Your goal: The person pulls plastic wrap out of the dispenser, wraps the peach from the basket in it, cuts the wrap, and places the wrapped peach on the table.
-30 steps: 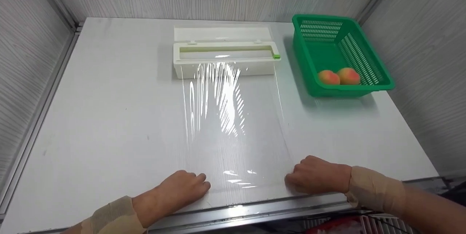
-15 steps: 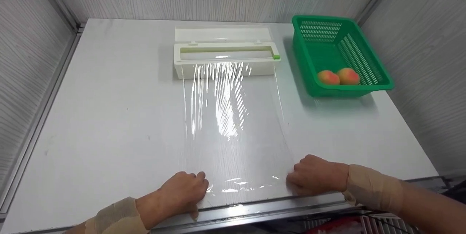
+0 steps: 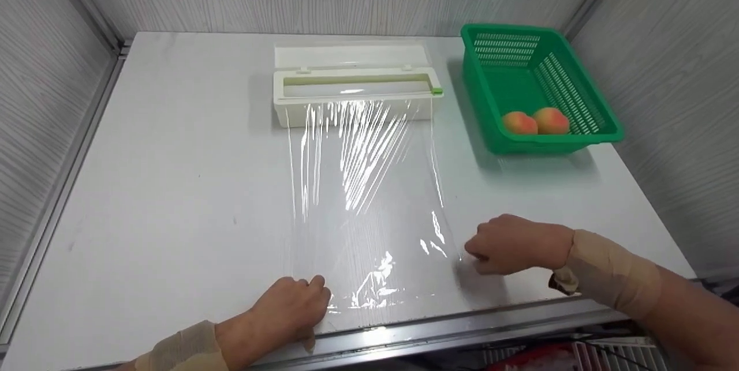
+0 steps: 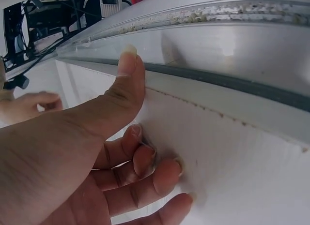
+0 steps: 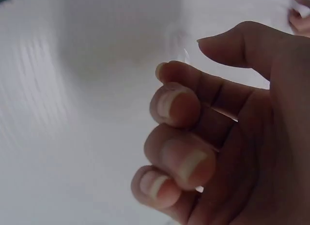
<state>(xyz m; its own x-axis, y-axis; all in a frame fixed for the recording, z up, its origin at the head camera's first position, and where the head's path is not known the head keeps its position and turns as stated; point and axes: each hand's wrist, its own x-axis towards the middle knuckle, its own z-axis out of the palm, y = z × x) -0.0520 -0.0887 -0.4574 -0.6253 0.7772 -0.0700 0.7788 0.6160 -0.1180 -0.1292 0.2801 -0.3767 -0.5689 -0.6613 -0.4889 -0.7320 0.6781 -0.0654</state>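
Observation:
A sheet of cling film (image 3: 369, 227) runs toward me from a white dispenser box (image 3: 369, 72) whose lid lies folded back; a green cutter slider (image 3: 437, 91) sits at the box's right end. The sheet is creased, with its near end by the table's front edge. At its near left corner is my left hand (image 3: 291, 304); the left wrist view shows the thumb (image 4: 130, 72) apart from the loosely bent fingers, whose tips rest at the table. My right hand (image 3: 517, 244) hovers beside the film's right edge, thumb (image 5: 232, 43) parted from its loosely curled fingers.
A green basket (image 3: 554, 139) stands at the back right. Inside it lie two peaches (image 3: 519, 123). Panelled walls enclose the white table (image 3: 161, 186) at the back and both sides. A metal rail (image 3: 375, 339) runs along the front edge.
My right hand has let go of the film's near right corner and moved up and away from me. The left thumb has come off the film. The sheet's right side has gone slack and wrinkled.

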